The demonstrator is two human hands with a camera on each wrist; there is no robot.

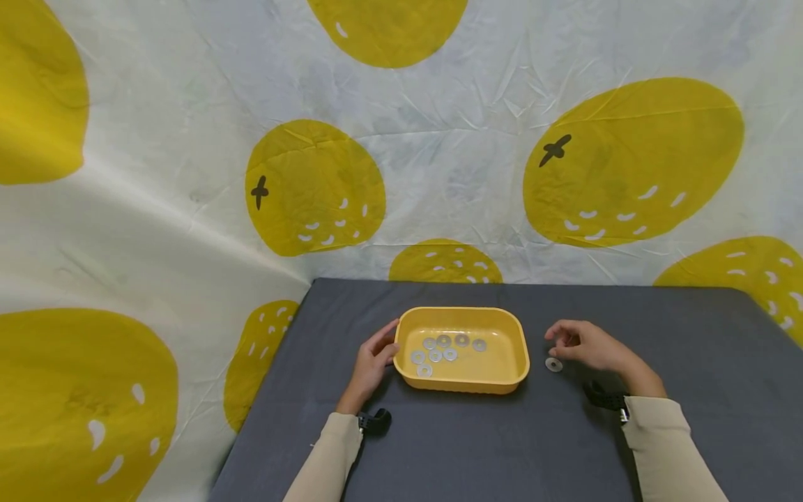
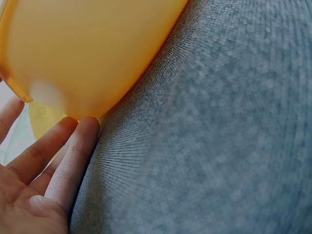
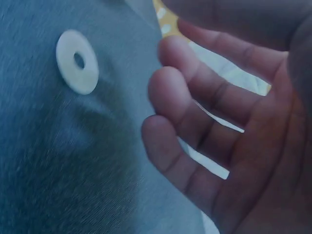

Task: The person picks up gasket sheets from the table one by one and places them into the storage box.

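A yellow plastic tray point(image 1: 464, 382) stands on the dark grey cloth, with several flat metal washers point(image 1: 449, 354) lying in its left and middle part. At its left end my left hand point(image 1: 369, 366) holds the wall, thumb at the rim and the other fingers against the outside. The left wrist view shows those fingertips point(image 2: 87, 124) touching the tray's side. Right of the tray, one washer point(image 3: 77, 62) lies flat on the cloth. My right hand point(image 1: 590, 345) hovers just beside and above that washer, fingers loosely bent and apart from it, nothing seen between them.
The grey cloth point(image 1: 477, 453) covers the table. Behind and to the left hangs a white sheet point(image 1: 439, 174) printed with large yellow fruit. Dark straps with small devices sit on both wrists, below beige sleeves point(image 1: 665, 439).
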